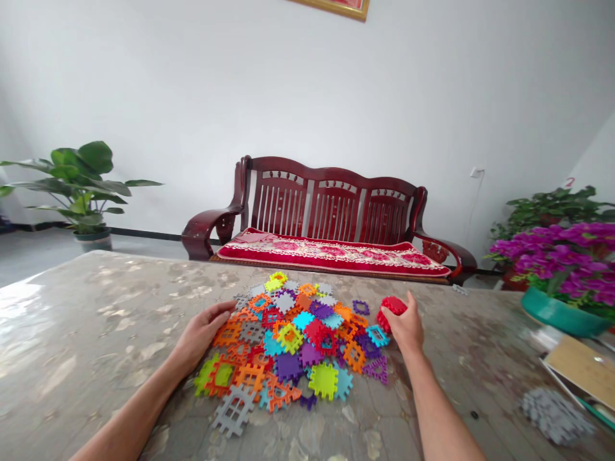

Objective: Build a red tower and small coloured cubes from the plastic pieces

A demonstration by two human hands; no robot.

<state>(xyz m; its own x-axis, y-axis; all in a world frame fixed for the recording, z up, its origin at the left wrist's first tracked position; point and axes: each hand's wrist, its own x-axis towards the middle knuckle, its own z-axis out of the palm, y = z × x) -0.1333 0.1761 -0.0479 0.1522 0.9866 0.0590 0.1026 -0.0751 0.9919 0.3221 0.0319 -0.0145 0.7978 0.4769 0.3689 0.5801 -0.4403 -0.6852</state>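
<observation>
A heap of flat, notched plastic building tiles [293, 339] in orange, red, purple, blue, green and grey lies spread on the marbled table [96, 320]. My left hand [202, 333] rests at the heap's left edge, fingers stretched flat and touching orange tiles. My right hand [407, 326] sits at the heap's right edge with its fingers curled around a small stack of red tiles [391, 308], which stands on the table.
A grey pile of tiles [555, 416] lies at the right, beside a flat board and papers [583, 368]. A teal pot of purple flowers [562, 282] stands at the table's right edge. Beyond the table are a wooden bench [327, 218] and a potted plant [81, 186].
</observation>
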